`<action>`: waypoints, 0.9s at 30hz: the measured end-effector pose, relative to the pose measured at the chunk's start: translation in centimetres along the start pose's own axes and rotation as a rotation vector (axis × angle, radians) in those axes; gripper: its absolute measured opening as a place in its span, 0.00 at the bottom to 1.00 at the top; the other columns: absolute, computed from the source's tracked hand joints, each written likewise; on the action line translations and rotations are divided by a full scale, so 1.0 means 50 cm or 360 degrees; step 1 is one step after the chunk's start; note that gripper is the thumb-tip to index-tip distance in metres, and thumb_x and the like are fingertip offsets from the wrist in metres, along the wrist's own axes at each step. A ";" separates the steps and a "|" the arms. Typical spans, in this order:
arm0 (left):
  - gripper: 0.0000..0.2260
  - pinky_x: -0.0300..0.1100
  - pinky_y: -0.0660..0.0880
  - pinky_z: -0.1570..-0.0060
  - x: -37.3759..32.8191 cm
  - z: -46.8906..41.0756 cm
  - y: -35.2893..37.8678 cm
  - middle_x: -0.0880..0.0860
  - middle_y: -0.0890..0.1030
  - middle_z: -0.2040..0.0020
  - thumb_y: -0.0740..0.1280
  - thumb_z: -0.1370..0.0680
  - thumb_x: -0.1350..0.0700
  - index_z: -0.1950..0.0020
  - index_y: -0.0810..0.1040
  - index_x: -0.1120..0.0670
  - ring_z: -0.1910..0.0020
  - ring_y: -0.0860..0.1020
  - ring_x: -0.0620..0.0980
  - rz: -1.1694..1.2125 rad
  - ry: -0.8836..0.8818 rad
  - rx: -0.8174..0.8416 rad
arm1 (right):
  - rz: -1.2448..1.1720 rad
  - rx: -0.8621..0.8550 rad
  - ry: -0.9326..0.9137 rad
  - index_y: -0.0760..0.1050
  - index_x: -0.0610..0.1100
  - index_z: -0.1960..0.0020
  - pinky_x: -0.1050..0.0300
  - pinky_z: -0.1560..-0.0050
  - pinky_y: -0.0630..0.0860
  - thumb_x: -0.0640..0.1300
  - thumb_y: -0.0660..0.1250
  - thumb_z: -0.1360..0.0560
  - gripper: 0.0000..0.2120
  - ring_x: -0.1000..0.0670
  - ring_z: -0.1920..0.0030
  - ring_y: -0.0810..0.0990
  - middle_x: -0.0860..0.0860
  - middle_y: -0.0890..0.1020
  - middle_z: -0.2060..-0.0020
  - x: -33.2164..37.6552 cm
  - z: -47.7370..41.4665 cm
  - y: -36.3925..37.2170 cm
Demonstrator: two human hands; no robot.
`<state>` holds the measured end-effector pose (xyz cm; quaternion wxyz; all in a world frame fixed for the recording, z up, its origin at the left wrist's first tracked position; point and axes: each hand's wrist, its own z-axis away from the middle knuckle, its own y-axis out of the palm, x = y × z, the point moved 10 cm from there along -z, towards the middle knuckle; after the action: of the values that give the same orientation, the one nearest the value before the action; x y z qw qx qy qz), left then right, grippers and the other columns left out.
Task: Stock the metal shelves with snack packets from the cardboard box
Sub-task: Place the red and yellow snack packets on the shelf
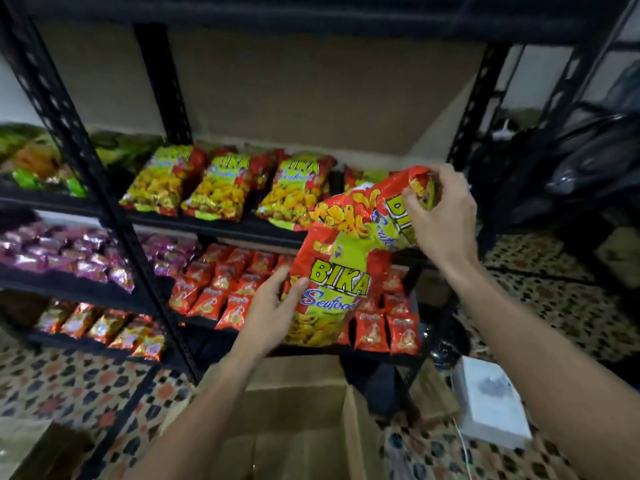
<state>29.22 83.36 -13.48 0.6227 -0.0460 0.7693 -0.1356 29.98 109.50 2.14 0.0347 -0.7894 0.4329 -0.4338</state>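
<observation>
Red-and-yellow foil packets, two, are held in front of the shelves (221, 225). Lower packet (332, 289): "BIKA" and "Seafood" are read clearly, the last letter lost at the packet edge. It is gripped at its left edge by the left hand (273, 306), thumb and fingers curled round it. Upper packet (374, 209): tilted, print sideways, only "BI" and "Sea" legible. Its top end is pinched in the curled fingers of the right hand (440, 209). Upper overlaps lower; whether the two are joined cannot be told. Both are held above the box (294, 410), flaps open, its near side cut off by the frame. The same print is seen on three shelf packets (221, 185) laid flat on the middle level; a fourth is mostly hidden behind the upper packet. Small red packets (221, 289) fill the level below, logo too blurred to read. Left bay: green packets (34, 161), purple packets (62, 251), orange packets (104, 323), all lettering unreadable. White carton (491, 403) is seen on the patterned floor (69, 382) at right, label smudged. Dark shapes far right cannot be identified.
</observation>
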 end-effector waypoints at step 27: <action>0.09 0.40 0.78 0.59 -0.121 -0.340 0.014 0.48 0.86 0.55 0.61 0.17 0.51 0.43 0.79 0.52 0.57 0.84 0.46 0.0342 0.0014 -0.0510 | 0.1586 0.0933 -0.0152 0.77 0.47 0.38 0.43 0.33 0.63 0.39 0.63 0.23 0.15 0.41 0.40 0.75 0.46 0.77 0.43 -0.338 -0.394 0.195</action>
<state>14.13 88.02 -4.77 0.6150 -0.0616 0.7841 0.0558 5.29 121.81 -0.88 0.4713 -0.4664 0.6121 -0.4308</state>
